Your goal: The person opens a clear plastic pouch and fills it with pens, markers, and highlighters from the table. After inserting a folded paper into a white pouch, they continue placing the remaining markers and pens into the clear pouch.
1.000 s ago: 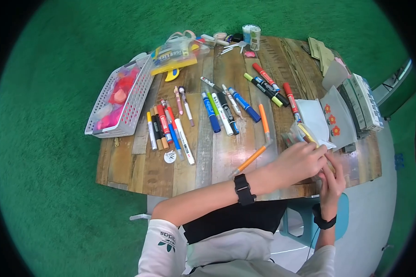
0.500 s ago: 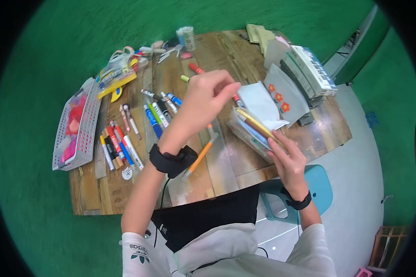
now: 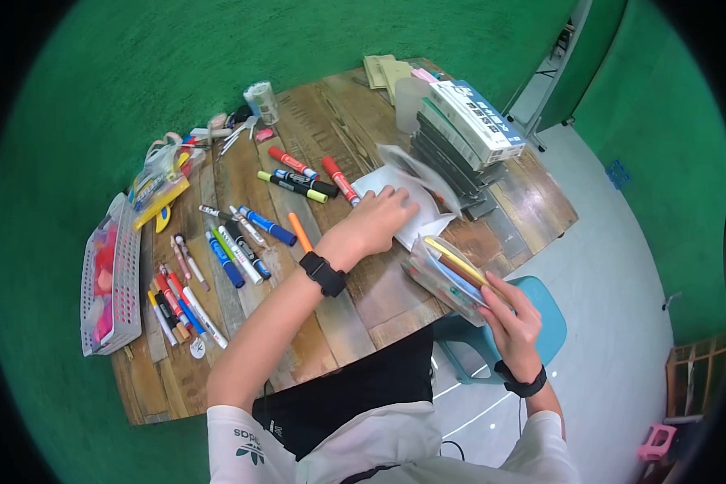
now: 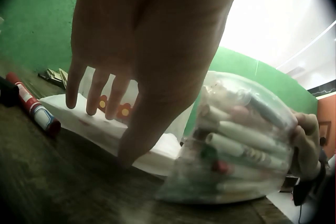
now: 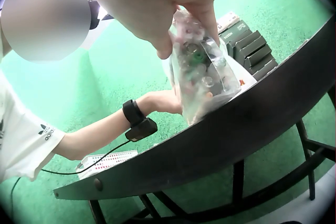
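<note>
My left hand point(image 3: 375, 222) rests over a white pouch point(image 3: 426, 219), its fingers spread and pointing down onto it in the left wrist view. The pouch's grey flap point(image 3: 421, 171) stands raised on its far side; red flowers show on it in the left wrist view. With fingers and thumb, my right hand point(image 3: 515, 323) grips the end of a clear plastic bag point(image 4: 241, 148) full of pens. That bag is held at the table's near right edge, beside the pouch. A red marker point(image 3: 340, 181) lies just left of the pouch.
Loose markers point(image 3: 238, 250) lie in groups across the left and middle. A white basket point(image 3: 125, 302) stands at the left edge, near a yellow-edged packet point(image 3: 161, 202). Behind the pouch are black holders and a white box point(image 3: 480, 121). A teal stool point(image 3: 548, 310) stands below the right edge.
My left hand has left the pen bag, risen over the markers and come down on the white pouch. Its flap now stands more upright. My right hand keeps the bag. The head view has turned right.
</note>
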`<action>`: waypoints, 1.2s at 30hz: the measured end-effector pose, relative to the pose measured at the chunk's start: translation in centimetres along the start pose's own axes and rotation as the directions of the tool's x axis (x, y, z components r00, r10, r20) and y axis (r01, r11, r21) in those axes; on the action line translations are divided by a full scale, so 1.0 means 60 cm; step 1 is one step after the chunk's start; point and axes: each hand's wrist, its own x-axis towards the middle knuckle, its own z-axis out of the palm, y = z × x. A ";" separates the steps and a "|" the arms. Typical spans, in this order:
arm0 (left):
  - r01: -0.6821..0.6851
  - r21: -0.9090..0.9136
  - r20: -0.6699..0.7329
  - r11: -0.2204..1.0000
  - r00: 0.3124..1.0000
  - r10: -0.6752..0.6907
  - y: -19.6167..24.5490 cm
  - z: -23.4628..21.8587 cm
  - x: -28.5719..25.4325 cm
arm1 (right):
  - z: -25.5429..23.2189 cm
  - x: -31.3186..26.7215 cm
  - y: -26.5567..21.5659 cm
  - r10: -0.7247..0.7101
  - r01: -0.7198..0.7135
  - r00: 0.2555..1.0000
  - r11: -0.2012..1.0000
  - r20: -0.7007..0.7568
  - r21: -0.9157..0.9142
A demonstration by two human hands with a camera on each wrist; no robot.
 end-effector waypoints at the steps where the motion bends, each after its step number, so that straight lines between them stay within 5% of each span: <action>1: -0.021 0.003 -0.034 1.000 0.999 0.021 0.003 0.005 0.002 | -0.005 -0.007 0.004 0.010 -0.010 1.000 1.000 -0.002 -0.002; 4: -0.103 0.151 -0.154 0.983 0.980 0.127 0.001 0.009 0.013 | -0.012 -0.019 0.016 0.057 -0.057 0.998 0.998 -0.004 0.012; 8: -0.119 0.123 -0.154 0.985 0.978 0.137 -0.017 -0.003 0.025 | -0.016 -0.024 0.023 0.085 -0.085 0.996 0.996 -0.020 0.011; 10: -0.164 0.133 -0.388 0.978 0.899 0.203 -0.022 -0.018 0.027 | -0.018 -0.023 0.022 0.091 -0.091 0.996 0.996 -0.016 0.014; 14: -0.153 0.157 -0.523 0.976 0.825 0.214 -0.005 -0.041 0.044 | -0.019 -0.021 0.024 0.106 -0.106 0.994 0.994 -0.005 0.035; 24: -0.235 0.210 -0.378 0.949 0.876 0.301 -0.027 -0.026 0.065 | -0.020 -0.045 0.023 0.131 -0.134 0.987 0.991 -0.097 -0.022; 26: -0.184 0.217 -0.559 0.959 0.782 0.276 -0.032 -0.056 0.057 | -0.019 -0.047 0.026 0.160 -0.162 0.980 0.987 -0.122 -0.011; 28: -0.170 0.202 -0.585 0.964 0.769 0.258 -0.043 -0.090 0.039 | -0.017 -0.046 0.024 0.192 -0.193 0.971 0.981 -0.145 0.002; 31: -0.123 0.179 -0.723 0.976 0.656 0.216 -0.058 -0.143 0.004 | -0.010 -0.028 0.016 0.262 -0.256 0.951 0.965 -0.164 0.059; 36: -0.040 0.161 -0.753 0.986 0.641 0.149 -0.078 -0.202 -0.081 | 0.022 0.035 0.004 0.195 -0.195 0.946 0.980 -0.261 0.023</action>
